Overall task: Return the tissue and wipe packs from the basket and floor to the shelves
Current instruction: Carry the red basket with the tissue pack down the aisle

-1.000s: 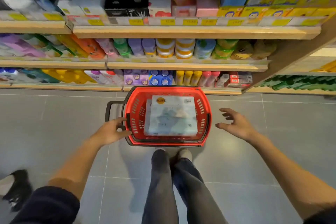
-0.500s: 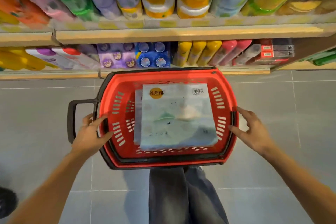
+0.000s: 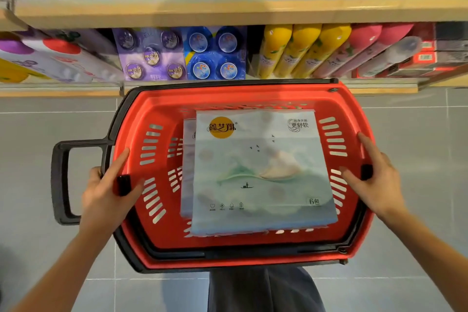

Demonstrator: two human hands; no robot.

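Handle (image 3: 59,180) first, out on the far left: a black loop sticking out from the basket's side over the grey floor (image 3: 30,159). Just beside it, the left hand (image 3: 106,192) is clamping the left rim of the red basket (image 3: 157,106), with the forefinger lying along the top edge, the thumb hooking down inside the wall and the other fingers wrapping the outside.

Moving in, a tissue pack (image 3: 260,172) is lying flat in the basket. It is pale blue-green, with a round orange logo at its top left corner and a small boat printed low on its face. It is sitting squarely between the two hands, touching neither, and nearer the right wall than the left. A second pack (image 3: 188,159) is peeking out from under its left edge, mostly covered.

Across on the right, the right hand (image 3: 374,185) is gripping the opposite rim in the mirror pose, forefinger running along the edge, thumb dipping inside.

Behind the basket, the lowest shelf (image 3: 63,92) is carrying, left to right, purple blister packs (image 3: 152,56), blue blister packs (image 3: 215,53), yellow cans (image 3: 298,50) and pink cans (image 3: 367,48).
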